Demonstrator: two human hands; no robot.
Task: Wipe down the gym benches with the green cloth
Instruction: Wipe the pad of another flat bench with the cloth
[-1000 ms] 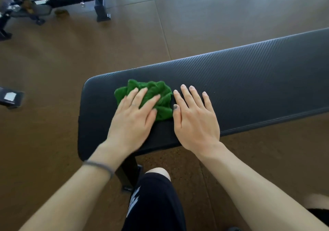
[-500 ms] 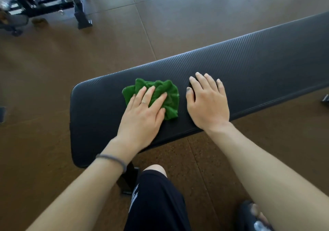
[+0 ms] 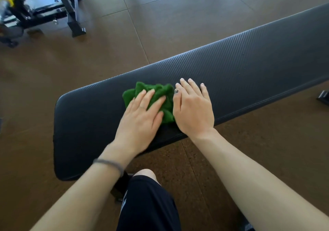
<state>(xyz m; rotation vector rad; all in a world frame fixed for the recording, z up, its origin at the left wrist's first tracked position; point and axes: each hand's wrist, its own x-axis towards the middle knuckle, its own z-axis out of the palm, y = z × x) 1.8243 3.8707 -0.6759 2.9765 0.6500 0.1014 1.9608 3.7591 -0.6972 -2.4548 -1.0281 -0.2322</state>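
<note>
A: Where's the green cloth (image 3: 161, 95)?

B: Bunched on the black gym bench (image 3: 249, 67), near its left end, under the flat, straight fingers of the left hand (image 3: 142, 120).

A: And the right hand (image 3: 193, 109)?

B: Flat on the pad, fingers straight, touching the cloth's right edge, holding nothing.

A: Room to wipe?

B: The pad's long axis runs up and right; most bare pad lies that way, I'd judge.

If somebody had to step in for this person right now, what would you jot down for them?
Left hand: flat, fingers pressing the green cloth onto the bench.
Right hand: flat on the bench pad beside the cloth, holding nothing.
Cloth: bunched, near the bench's left end.
Done: cannot tell how much is wiped.
Left: the long stretch to the right, then any other benches.
</note>
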